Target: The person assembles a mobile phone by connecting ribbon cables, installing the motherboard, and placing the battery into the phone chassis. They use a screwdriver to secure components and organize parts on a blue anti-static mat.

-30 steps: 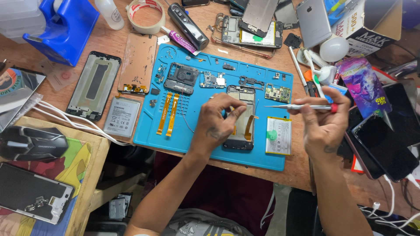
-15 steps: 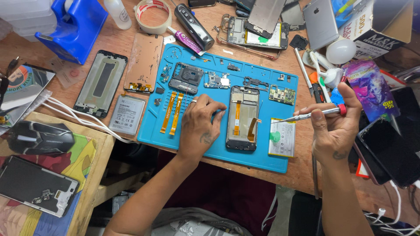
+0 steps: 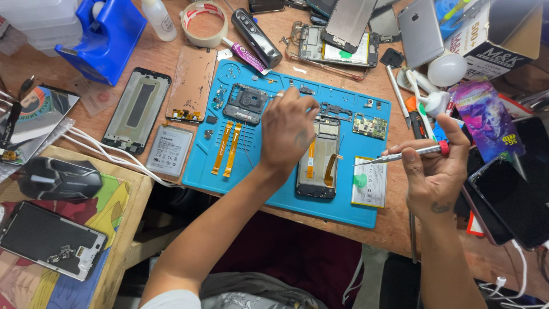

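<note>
The left hand (image 3: pixel 289 131) has moved up from the mat's middle to its top edge, fingertips pinched together by a small dark part there; what they grip, I cannot tell. The right hand (image 3: pixel 437 171) remains closed around a slim metal screwdriver (image 3: pixel 400 155) with a red collar, tip aimed left. Between both hands the opened phone (image 3: pixel 318 157) lies flat on the rubbery blue mat (image 3: pixel 269 189), orange ribbon cables exposed, atop the worn wooden counter (image 3: pixel 394 232).

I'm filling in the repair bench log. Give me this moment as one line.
left hand: reaching over blue mat above opened phone | right hand: holds screwdriver, tip clear of phone
</note>
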